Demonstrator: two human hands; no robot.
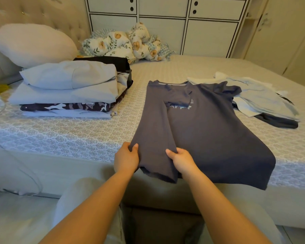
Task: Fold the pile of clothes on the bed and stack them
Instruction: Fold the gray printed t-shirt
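Nearest the camera, two bare forearms are stretched forward over the near edge of the bed [63,136]. The left hand [126,160] is clenched on the bottom hem of a dark grey T-shirt [209,138], thumb laid on top of the cloth and fingers tucked beneath it. Just beside it, the right hand [180,160] is seen grasping the same hem in the same manner — thumb above, fingers hidden under the fabric. Between the two hands a folded-over strip of the shirt is pulled taut; it is the shirt's left side, laid inward over the front, with its sleeve doubled across the chest print.

Beyond the grip, the rest of the shirt is spread flat on the patterned bedspread, collar farthest from the hands, and its lower right corner is draped over the mattress edge.

Well beyond the grip and to its left, a stack of folded clothes [67,90] is set — pale grey pieces on top, a camouflage piece lower down, black garments behind. To the right of the grip and farther off, a loose pile of unfolded clothes [261,101] is lying, light blue and white over something dark, touched by the shirt's far sleeve. A cream pillow [33,44] and a bunched floral blanket [127,44] are found at the far side.
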